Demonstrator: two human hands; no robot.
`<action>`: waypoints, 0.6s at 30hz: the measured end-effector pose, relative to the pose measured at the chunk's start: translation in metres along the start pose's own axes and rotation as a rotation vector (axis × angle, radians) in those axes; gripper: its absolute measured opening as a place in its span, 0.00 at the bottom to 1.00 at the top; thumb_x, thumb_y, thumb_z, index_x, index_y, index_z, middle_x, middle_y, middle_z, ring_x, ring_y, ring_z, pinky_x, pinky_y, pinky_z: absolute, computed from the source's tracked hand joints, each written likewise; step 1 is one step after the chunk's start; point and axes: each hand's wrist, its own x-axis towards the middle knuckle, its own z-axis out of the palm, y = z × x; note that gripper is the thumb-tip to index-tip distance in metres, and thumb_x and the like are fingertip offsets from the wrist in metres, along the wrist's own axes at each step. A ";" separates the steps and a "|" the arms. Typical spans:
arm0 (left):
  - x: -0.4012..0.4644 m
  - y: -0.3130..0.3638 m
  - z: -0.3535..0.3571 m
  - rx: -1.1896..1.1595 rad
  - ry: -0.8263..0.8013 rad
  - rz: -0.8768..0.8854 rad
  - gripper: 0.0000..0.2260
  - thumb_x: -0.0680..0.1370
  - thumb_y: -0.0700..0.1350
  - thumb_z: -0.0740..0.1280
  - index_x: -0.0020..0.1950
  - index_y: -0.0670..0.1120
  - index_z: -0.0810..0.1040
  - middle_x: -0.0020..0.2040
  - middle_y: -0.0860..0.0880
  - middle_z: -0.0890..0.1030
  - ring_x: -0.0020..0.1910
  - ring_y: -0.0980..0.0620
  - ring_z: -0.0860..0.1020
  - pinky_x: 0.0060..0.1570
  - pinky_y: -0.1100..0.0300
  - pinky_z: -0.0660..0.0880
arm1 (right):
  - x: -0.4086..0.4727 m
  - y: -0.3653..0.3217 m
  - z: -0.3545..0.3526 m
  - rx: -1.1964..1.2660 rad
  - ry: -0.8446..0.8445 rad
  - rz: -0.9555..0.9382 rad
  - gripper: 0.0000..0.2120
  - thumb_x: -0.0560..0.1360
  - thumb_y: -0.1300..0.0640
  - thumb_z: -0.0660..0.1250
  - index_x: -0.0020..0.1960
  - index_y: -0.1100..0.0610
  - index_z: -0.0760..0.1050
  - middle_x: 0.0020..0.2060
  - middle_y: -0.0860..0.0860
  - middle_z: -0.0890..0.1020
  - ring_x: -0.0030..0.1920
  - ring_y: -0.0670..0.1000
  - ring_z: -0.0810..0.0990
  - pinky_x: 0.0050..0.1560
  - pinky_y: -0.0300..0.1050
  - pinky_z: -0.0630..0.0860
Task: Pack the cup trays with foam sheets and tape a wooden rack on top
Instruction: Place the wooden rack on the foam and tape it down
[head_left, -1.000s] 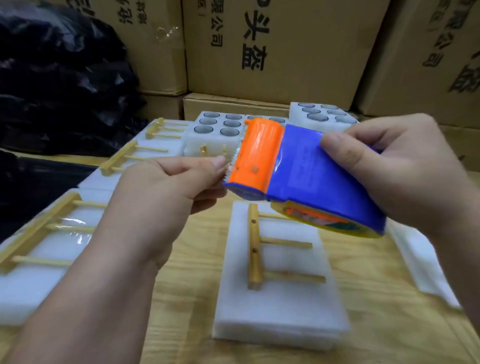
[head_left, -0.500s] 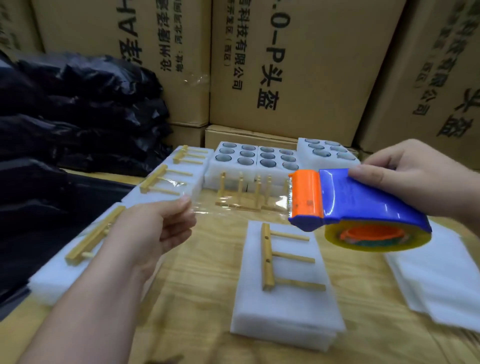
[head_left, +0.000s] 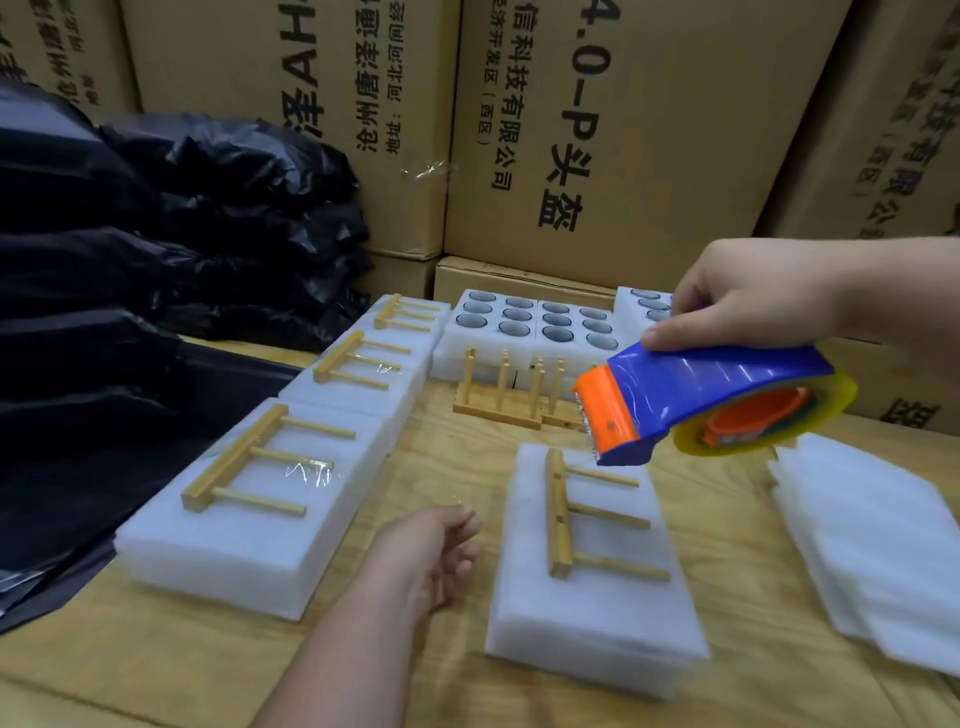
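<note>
One blue-and-orange tape dispenser (head_left: 711, 410) is gripped by the right hand (head_left: 753, 296) above the white foam-wrapped tray pack (head_left: 587, 613); the untaped bamboo peg rack (head_left: 563, 514) lies on top. A clear tape end appears pinched by the left hand (head_left: 436, 556). Foam likely light, soft; rack loose, best held by its spine.

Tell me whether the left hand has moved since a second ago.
Yes. The left hand was up at the tape dispenser's orange end; it has come down and away, now low beside the foam pack bearing the untaped rack.
</note>
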 end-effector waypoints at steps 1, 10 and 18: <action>0.001 -0.001 0.002 0.017 0.010 -0.003 0.08 0.81 0.42 0.69 0.42 0.43 0.81 0.29 0.52 0.83 0.19 0.58 0.76 0.18 0.68 0.69 | 0.004 -0.002 -0.003 -0.019 0.000 -0.010 0.25 0.71 0.30 0.66 0.40 0.53 0.84 0.31 0.45 0.85 0.30 0.43 0.83 0.32 0.42 0.76; 0.009 -0.008 0.013 0.215 0.041 0.006 0.09 0.81 0.43 0.67 0.42 0.42 0.81 0.27 0.52 0.81 0.20 0.57 0.76 0.19 0.70 0.67 | 0.024 -0.030 -0.019 -0.167 -0.046 -0.064 0.26 0.71 0.29 0.66 0.41 0.53 0.83 0.31 0.45 0.85 0.31 0.43 0.83 0.30 0.39 0.75; 0.003 -0.012 0.018 0.468 0.081 0.093 0.07 0.72 0.41 0.66 0.34 0.42 0.80 0.28 0.45 0.80 0.19 0.50 0.72 0.22 0.66 0.68 | 0.033 -0.044 -0.018 -0.211 -0.075 -0.090 0.24 0.73 0.31 0.66 0.45 0.52 0.83 0.32 0.44 0.85 0.34 0.41 0.84 0.28 0.35 0.75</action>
